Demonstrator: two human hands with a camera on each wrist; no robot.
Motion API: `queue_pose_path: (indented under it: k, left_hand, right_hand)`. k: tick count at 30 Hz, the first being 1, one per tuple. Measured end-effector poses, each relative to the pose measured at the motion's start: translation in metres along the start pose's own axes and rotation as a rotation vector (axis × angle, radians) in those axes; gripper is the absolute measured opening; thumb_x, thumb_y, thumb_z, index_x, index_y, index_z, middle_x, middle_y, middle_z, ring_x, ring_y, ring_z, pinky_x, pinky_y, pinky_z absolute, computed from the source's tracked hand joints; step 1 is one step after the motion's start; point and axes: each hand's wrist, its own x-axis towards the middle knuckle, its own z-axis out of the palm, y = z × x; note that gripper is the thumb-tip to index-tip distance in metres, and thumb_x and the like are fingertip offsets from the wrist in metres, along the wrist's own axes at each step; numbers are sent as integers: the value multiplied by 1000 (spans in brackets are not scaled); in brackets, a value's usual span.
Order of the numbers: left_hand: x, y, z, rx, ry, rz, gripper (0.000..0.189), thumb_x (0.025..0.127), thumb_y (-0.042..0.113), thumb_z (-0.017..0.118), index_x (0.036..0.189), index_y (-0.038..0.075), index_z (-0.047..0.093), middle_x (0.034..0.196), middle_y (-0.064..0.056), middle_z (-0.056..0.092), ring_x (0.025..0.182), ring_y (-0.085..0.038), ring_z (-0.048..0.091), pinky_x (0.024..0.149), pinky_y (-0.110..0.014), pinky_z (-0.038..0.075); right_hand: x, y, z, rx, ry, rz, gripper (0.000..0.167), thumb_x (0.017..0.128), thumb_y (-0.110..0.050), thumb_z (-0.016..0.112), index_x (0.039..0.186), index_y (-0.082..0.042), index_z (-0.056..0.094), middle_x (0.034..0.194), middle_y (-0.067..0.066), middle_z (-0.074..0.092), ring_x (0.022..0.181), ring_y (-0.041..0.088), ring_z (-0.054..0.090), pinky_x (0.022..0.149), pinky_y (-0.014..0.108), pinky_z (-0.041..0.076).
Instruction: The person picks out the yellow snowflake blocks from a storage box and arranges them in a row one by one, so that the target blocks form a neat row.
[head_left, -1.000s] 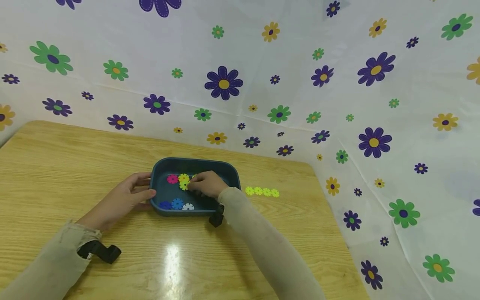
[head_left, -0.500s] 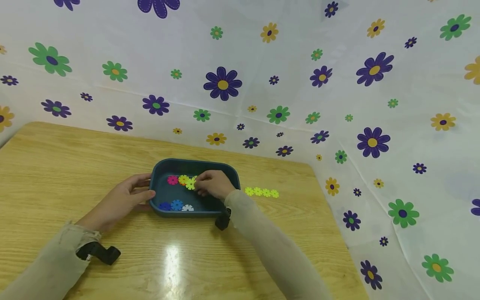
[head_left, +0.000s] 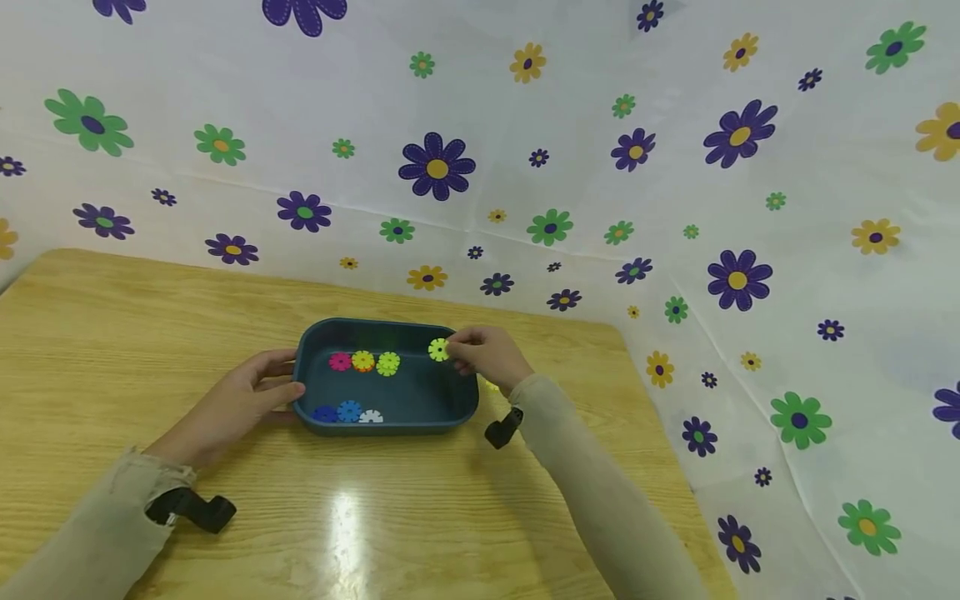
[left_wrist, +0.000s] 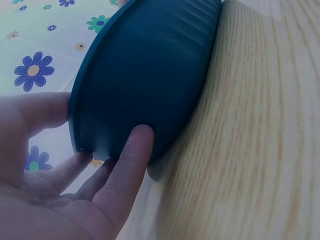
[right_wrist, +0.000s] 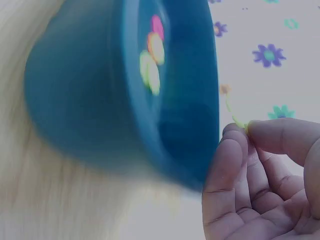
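A dark teal plastic bin (head_left: 405,429) stands on the table. My left hand (head_left: 251,400) holds its left end, thumb at the rim and fingers against the outer wall (left_wrist: 130,85). My right hand (head_left: 491,354) pinches a yellow notched disc (head_left: 438,350), a flower-shaped building piece, over the bin's back right corner; it shows edge-on in the right wrist view. Inside lie a pink disc (head_left: 341,361), a yellow disc (head_left: 363,359) over an orange one, and overlapping yellow-green discs (head_left: 388,363). Near the front wall are blue discs (head_left: 348,411) and a white one (head_left: 371,417).
The wooden table (head_left: 390,517) ends at a flower-printed white sheet (head_left: 360,108) behind and on the right. Just right of the bin, a sliver of a yellow disc (head_left: 491,386) shows on the table; my right hand and wrist cover its surroundings.
My right hand has lifted a yellow disc from the group in the bin and carried it right to the bin's right end. The row of yellow discs is now mostly hidden. My left hand stays put.
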Motion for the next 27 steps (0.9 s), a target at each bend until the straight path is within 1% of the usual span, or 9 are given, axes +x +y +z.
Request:
queue_pose_path:
  k: [3,6,8,11,14,16,21,24,27]
  left_hand:
    - [0,0,-1,5,2,7,76,105,26,64,161,-2,23,156,-31,35,131,-41,53,92,-39,62]
    - [-1,-1,-1,4,1,10,75,105,26,64,161,-2,23,155,-32,35,130,-38,54,91,-39,62]
    - [-1,-1,-1,3,1,11,75,105,26,64,161,-2,23,155,-32,35,128,-33,57,91,-39,62]
    - [-1,-1,-1,-4,0,9,75,105,26,64,161,-2,23,155,-32,35,126,-29,58,91,-39,62]
    - [0,-2,-1,-6,-3,9,75,105,26,64,161,-1,22,155,-31,34,124,-25,59,91,-38,62]
    - [0,-2,-1,-9,-6,9,75,105,26,63,161,-1,22,155,-31,34,125,-26,59,91,-38,62]
    - [1,-3,-2,-15,-8,7,75,105,26,63,161,-1,21,156,-31,33,124,-25,59,91,-38,62]
    - [2,-4,-2,-12,-6,5,76,105,27,64,161,-1,21,156,-31,33,125,-27,58,91,-39,62]
    - [3,-6,-2,-7,-7,2,76,105,27,64,161,-1,21,155,-31,34,126,-29,58,91,-39,62]
  right_hand:
    - [-5,9,-22,-3,29,34,17,102,-17,66,110,-3,71,106,14,71,94,32,68,95,50,59]
    - [-8,24,-44,-15,66,64,19,103,-18,65,112,-2,68,108,14,70,102,38,66,98,52,57]
    - [-11,38,-60,-21,93,80,20,103,-18,64,114,-1,67,108,14,69,106,42,65,98,51,57]
    - [-15,62,-85,-43,147,108,22,104,-18,63,116,0,66,108,13,69,102,38,67,96,48,59]
    - [-21,85,-109,-64,193,146,24,105,-18,61,119,2,65,109,14,69,96,30,68,93,45,60]
    - [-26,99,-122,-85,219,176,26,106,-17,60,121,4,64,111,16,70,93,24,67,90,41,61]
    - [-34,129,-141,-137,247,230,28,106,-16,59,121,7,65,107,15,71,89,20,67,81,34,62]
    - [-33,146,-146,-145,264,269,26,104,-17,62,117,4,68,99,10,72,85,17,66,75,30,60]
    - [-29,159,-147,-142,281,287,24,102,-18,64,114,3,70,96,8,73,83,15,65,72,27,60]
